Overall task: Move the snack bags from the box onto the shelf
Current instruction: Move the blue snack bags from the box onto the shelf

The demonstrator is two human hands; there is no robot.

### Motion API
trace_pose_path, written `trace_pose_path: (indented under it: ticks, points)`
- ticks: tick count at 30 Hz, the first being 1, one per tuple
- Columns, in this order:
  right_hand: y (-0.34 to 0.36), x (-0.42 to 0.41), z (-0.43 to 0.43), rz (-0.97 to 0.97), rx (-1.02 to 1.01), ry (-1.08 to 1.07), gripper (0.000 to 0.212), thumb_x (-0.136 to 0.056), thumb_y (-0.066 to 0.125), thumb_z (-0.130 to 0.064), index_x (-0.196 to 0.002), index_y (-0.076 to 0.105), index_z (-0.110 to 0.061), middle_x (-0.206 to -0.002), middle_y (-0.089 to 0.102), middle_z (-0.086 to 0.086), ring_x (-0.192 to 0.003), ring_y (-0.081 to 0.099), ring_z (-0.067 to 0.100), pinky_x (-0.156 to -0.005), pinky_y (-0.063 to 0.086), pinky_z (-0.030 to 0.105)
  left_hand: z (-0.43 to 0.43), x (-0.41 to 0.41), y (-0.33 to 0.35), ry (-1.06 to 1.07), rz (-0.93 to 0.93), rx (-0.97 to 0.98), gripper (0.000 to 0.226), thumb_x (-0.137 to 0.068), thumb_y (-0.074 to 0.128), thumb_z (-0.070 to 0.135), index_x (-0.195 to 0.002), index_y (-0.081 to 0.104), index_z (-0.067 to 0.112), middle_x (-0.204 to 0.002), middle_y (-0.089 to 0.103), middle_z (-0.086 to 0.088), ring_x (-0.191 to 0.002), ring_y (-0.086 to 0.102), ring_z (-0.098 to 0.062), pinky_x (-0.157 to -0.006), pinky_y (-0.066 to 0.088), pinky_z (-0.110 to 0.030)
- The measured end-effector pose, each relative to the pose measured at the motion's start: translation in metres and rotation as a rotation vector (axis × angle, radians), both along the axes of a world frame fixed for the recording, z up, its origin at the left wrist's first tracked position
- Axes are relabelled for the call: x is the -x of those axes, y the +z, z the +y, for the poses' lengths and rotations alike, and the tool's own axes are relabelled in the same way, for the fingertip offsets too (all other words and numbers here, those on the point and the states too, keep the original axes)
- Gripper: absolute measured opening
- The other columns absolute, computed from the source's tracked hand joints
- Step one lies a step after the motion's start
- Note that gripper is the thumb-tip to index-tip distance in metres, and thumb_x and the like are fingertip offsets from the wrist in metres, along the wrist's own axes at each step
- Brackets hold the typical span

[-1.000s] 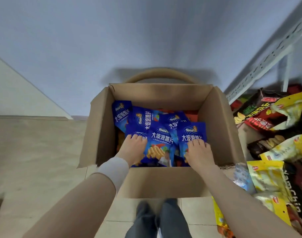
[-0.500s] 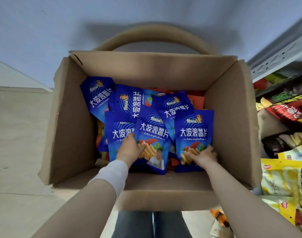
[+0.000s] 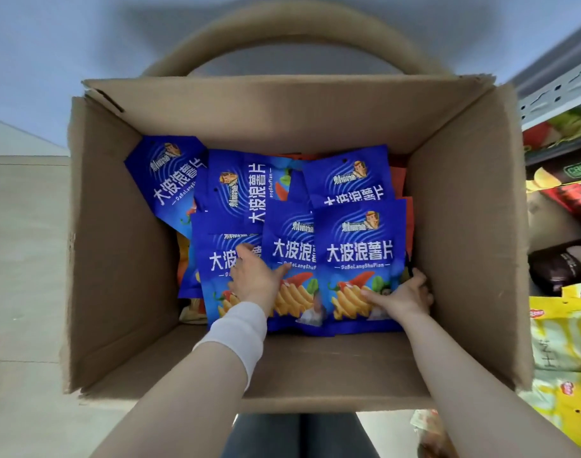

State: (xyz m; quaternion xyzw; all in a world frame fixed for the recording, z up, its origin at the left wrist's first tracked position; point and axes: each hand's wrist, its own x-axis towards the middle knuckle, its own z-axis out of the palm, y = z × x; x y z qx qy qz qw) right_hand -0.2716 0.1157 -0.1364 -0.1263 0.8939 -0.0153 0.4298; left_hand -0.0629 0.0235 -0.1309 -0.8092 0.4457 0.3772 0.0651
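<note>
An open cardboard box holds several blue snack bags with white lettering, overlapping in a loose pile. My left hand, with a white cuff at the wrist, lies flat on the front left blue bag, fingers apart and thumb touching the middle bag. My right hand grips the lower right edge of the front right blue bag, thumb across its face and fingers curled behind it. Orange bags peek out beneath the blue ones. The shelf stands at the right.
On the shelf at the right lie yellow snack bags, a dark bag and red and green ones above. A curved tan hoop arches behind the box. Pale tiled floor lies to the left; my legs show below the box.
The view has closed in on the box. My right hand slid to the right edge of the front right bag and curled around it. My left hand stayed on the bags.
</note>
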Motion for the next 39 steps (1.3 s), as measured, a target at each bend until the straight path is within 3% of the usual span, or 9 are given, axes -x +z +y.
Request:
trace_pose_path:
  ticks: [4, 6, 8, 14, 20, 25, 31, 36, 39]
  points:
    - [0.001, -0.002, 0.005, -0.242, 0.031, -0.042, 0.066, -0.059, 0.087, -0.033, -0.112, 0.057, -0.007, -0.104, 0.066, 0.007, -0.090, 0.060, 0.021, -0.076, 0.050, 0.032, -0.007, -0.012, -0.001, 0.013, 0.232, -0.107, 0.046, -0.076, 0.075, 0.034, -0.112, 0.056, 0.011, -0.116, 0.064, -0.005, -0.109, 0.058, -0.026, -0.087, 0.043, -0.032]
    - [0.007, -0.005, 0.006, -0.378, 0.091, -0.099, 0.035, -0.066, 0.084, -0.021, -0.087, 0.060, -0.008, -0.073, 0.061, 0.003, -0.062, 0.053, 0.013, -0.056, 0.045, 0.023, -0.006, -0.017, 0.002, 0.082, 0.393, -0.104, 0.033, -0.079, 0.074, 0.024, -0.107, 0.060, 0.012, -0.110, 0.066, -0.005, -0.106, 0.061, -0.025, -0.089, 0.047, -0.031]
    - [0.015, -0.006, 0.005, -0.428, 0.146, -0.117, 0.028, -0.069, 0.082, -0.016, -0.075, 0.055, -0.011, -0.062, 0.054, 0.003, -0.054, 0.048, 0.012, -0.052, 0.042, 0.021, -0.006, -0.023, 0.010, 0.165, 0.535, -0.090, 0.026, -0.082, 0.071, 0.017, -0.104, 0.058, 0.014, -0.105, 0.065, -0.004, -0.102, 0.062, -0.023, -0.087, 0.049, -0.033]
    - [0.060, -0.006, 0.004, -0.390, 0.341, -0.239, 0.028, -0.071, 0.079, -0.014, -0.089, 0.059, -0.017, -0.096, 0.065, 0.002, -0.088, 0.061, 0.017, -0.076, 0.049, 0.029, -0.014, -0.063, 0.061, 0.298, 0.705, 0.113, 0.030, -0.086, 0.066, 0.018, -0.112, 0.052, 0.019, -0.118, 0.063, -0.006, -0.107, 0.061, -0.026, -0.095, 0.049, -0.046]
    - [0.139, -0.024, 0.023, -0.266, 0.641, -0.366, 0.023, -0.075, 0.076, -0.011, -0.087, 0.057, -0.017, -0.083, 0.060, -0.002, -0.074, 0.058, 0.010, -0.052, 0.046, 0.013, -0.032, -0.076, 0.144, 0.285, 0.921, 0.274, 0.012, -0.087, 0.064, 0.016, -0.096, 0.058, 0.022, -0.092, 0.068, 0.003, -0.080, 0.069, -0.012, -0.068, 0.055, -0.029]
    - [0.220, -0.050, 0.069, -0.079, 0.890, -0.446, 0.024, -0.076, 0.074, -0.005, -0.082, 0.056, -0.020, -0.075, 0.058, -0.007, -0.065, 0.056, 0.003, -0.048, 0.043, 0.006, -0.032, -0.055, 0.228, 0.056, 1.066, 0.350, 0.007, -0.086, 0.066, 0.021, -0.090, 0.062, 0.024, -0.085, 0.070, 0.008, -0.070, 0.069, -0.003, -0.069, 0.054, -0.027]
    - [0.316, -0.034, 0.148, 0.225, 0.924, -0.630, 0.022, -0.077, 0.074, -0.025, -0.067, 0.054, -0.023, -0.072, 0.059, 0.001, -0.075, 0.056, 0.021, -0.070, 0.043, 0.036, -0.005, 0.012, 0.341, -0.266, 1.295, 0.371, 0.007, -0.089, 0.061, 0.017, -0.089, 0.062, 0.024, -0.074, 0.073, 0.013, -0.069, 0.069, -0.001, -0.059, 0.053, -0.016]
    - [0.385, 0.000, 0.232, 0.469, 1.074, -0.786, 0.018, -0.077, 0.075, -0.023, -0.084, 0.060, -0.016, -0.080, 0.062, 0.000, -0.076, 0.058, 0.017, -0.071, 0.047, 0.032, 0.045, 0.103, 0.406, -0.502, 1.452, 0.337, 0.007, -0.088, 0.061, 0.017, -0.091, 0.062, 0.023, -0.074, 0.073, 0.016, -0.071, 0.069, -0.002, -0.061, 0.054, -0.017]
    - [0.411, 0.029, 0.289, 0.621, 1.119, -0.860, 0.015, -0.080, 0.072, -0.022, -0.079, 0.058, -0.019, -0.077, 0.062, -0.001, -0.073, 0.058, 0.017, -0.064, 0.045, 0.030, 0.091, 0.167, 0.428, -0.656, 1.518, 0.298, 0.007, -0.087, 0.064, 0.022, -0.092, 0.063, 0.026, -0.083, 0.074, 0.012, -0.079, 0.071, -0.007, -0.070, 0.057, -0.026]
